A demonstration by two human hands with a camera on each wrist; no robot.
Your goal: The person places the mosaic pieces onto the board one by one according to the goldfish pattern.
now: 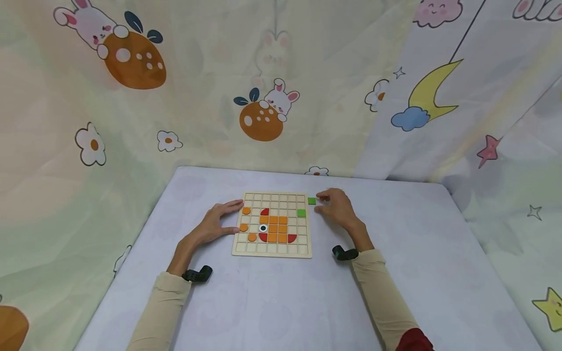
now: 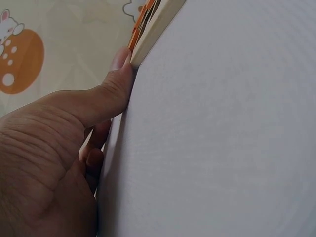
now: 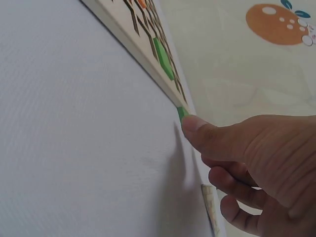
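Observation:
On the table lies a square wooden grid board [image 1: 272, 251]. Orange square tiles [image 1: 273, 229], red quarter-round tiles [image 1: 265, 212], a round eye tile [image 1: 263, 228] and orange discs [image 1: 252, 237] lie on it. My left hand [image 1: 212, 223] rests its thumb and fingertips along the board's left edge, fingers fairly straight. A green square tile [image 1: 301, 213] sits in the board's right part. Another green tile [image 1: 311, 200] is just beyond the right edge, beside the fingertips of my right hand [image 1: 338, 207]. Thumb and index finger stand apart there; in the right wrist view the thumb hides part of that tile.
A white cloth covers the table [image 1: 272, 302]. A printed curtain [image 1: 202, 97] with rabbits, flowers and a moon hangs behind it and at both sides. Each wrist carries a small black camera [image 1: 344, 253].

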